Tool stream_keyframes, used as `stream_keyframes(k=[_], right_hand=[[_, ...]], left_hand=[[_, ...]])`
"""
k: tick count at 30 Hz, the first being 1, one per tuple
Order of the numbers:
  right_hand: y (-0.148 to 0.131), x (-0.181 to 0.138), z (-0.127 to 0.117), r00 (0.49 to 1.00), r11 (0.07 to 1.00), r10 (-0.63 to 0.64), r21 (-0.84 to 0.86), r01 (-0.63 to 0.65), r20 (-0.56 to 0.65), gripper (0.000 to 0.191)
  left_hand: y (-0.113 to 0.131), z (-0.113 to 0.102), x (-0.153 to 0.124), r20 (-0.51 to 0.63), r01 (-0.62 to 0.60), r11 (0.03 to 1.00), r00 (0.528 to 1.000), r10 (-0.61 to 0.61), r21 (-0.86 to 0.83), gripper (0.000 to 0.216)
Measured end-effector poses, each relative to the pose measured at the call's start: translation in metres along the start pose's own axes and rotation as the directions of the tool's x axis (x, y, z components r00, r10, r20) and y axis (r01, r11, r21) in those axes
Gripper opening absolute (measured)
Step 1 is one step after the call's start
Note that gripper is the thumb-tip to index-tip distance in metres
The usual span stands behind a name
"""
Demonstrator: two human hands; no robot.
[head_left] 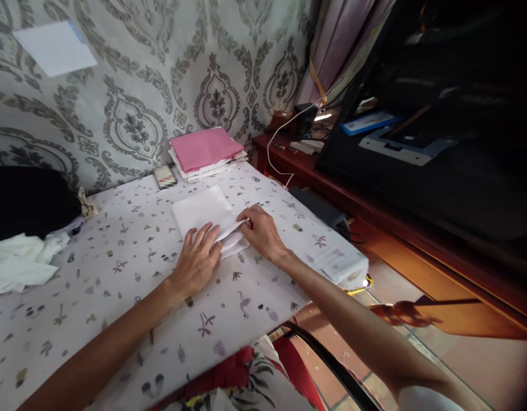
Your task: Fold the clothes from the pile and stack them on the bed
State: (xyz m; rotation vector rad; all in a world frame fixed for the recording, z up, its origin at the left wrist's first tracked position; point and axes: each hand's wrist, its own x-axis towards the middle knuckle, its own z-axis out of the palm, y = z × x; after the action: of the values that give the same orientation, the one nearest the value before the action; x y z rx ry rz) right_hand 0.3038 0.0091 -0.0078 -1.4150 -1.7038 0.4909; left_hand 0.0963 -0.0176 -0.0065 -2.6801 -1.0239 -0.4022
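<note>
A folded white cloth (202, 210) lies on the patterned tabletop in front of me, its near right part lifted in loose layers. My left hand (198, 255) rests on the near left edge of the cloth, fingers spread and slightly bent, the thumb close to the raised fold. At the right side, my right hand (261, 231) pinches the lifted edge of the cloth between thumb and fingers. Beyond it, toward the wall, sits a stack of folded fabric with a pink cloth (207, 149) on top.
A small blurred packet (165, 176) stands left of the stack. Black fabric (30, 200) and a crumpled white cloth (26, 261) lie at the left. To the right are a wooden cabinet (400, 285) with a large dark screen (438, 171) and a white cable (270, 149).
</note>
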Motion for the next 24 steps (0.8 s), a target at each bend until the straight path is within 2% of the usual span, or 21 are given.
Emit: stream_keyframes(k=[6,9,11,12,14,16,17,20,24], right_hand=[[0.009,-0.009,-0.002,0.995,0.981,-0.052,-0.183,0.067,0.086,0.029],[0.005,-0.022,-0.004,0.996,0.963,-0.072,-0.255,0.083,0.052,0.035],[-0.001,-0.030,-0.004,0.986,0.946,-0.161,-0.280,0.164,0.035,0.033],[-0.005,-0.033,-0.003,0.971,0.927,-0.227,-0.288,0.238,0.072,0.029],[-0.012,-0.035,0.002,0.903,0.863,-0.355,-0.288,0.416,0.241,0.025],[-0.019,-0.031,0.010,0.809,0.793,-0.405,-0.277,0.543,0.427,0.028],[-0.022,-0.027,0.013,0.778,0.772,-0.395,-0.281,0.570,0.489,0.031],[-0.029,-0.014,0.019,0.751,0.760,-0.303,-0.326,0.562,0.586,0.036],[-0.036,-0.006,0.020,0.752,0.778,-0.221,-0.353,0.520,0.622,0.033]], left_hand=[[-0.008,-0.014,-0.001,0.052,0.069,0.994,0.997,-0.065,-0.087,0.024],[-0.014,-0.015,0.000,0.069,0.103,0.987,0.993,-0.095,-0.121,0.028],[-0.017,-0.014,0.001,0.063,0.119,0.985,0.992,-0.112,-0.122,0.030],[-0.018,-0.013,0.002,0.059,0.128,0.984,0.991,-0.122,-0.120,0.031],[-0.018,-0.012,0.004,0.057,0.139,0.984,0.989,-0.133,-0.112,0.032],[-0.017,-0.012,0.005,0.059,0.141,0.985,0.989,-0.136,-0.102,0.032],[-0.017,-0.012,0.005,0.060,0.139,0.985,0.989,-0.134,-0.098,0.033],[-0.015,-0.013,0.005,0.064,0.134,0.988,0.990,-0.129,-0.081,0.032],[-0.015,-0.013,0.003,0.031,0.138,0.989,0.990,-0.137,-0.058,0.031]])
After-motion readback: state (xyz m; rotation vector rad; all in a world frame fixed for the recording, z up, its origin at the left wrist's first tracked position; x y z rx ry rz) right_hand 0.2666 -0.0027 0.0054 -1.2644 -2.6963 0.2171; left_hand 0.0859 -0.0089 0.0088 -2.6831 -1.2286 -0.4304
